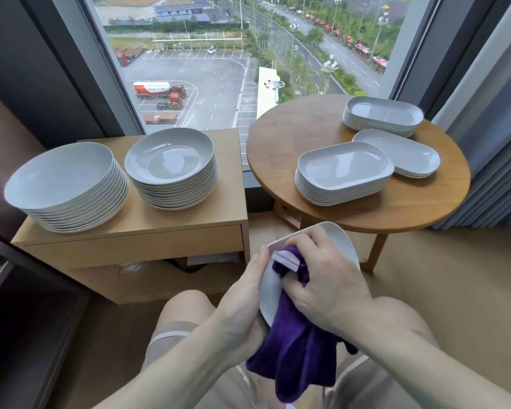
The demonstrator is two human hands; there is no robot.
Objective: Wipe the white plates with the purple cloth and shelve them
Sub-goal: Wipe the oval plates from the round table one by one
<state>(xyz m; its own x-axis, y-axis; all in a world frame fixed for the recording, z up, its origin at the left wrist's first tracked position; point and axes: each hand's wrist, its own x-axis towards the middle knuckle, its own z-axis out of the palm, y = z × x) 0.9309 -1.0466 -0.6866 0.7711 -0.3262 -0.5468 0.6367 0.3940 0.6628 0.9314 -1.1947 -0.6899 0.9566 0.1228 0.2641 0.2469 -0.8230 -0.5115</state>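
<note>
above the lap, left hand gripping the rim of a smooth white rounded-rectangular plate, right hand curled around plush purple cloth pressed on it; glossy round stacks on wooden cabinet.

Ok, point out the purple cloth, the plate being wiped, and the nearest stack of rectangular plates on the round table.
purple cloth point(301, 346): head view, on the hanging fold below the hands.
plate being wiped point(341, 242): head view, on its bare upper rim.
nearest rectangular stack point(342, 169): head view, on the top plate's centre.

Round table, cabinet, window
</note>
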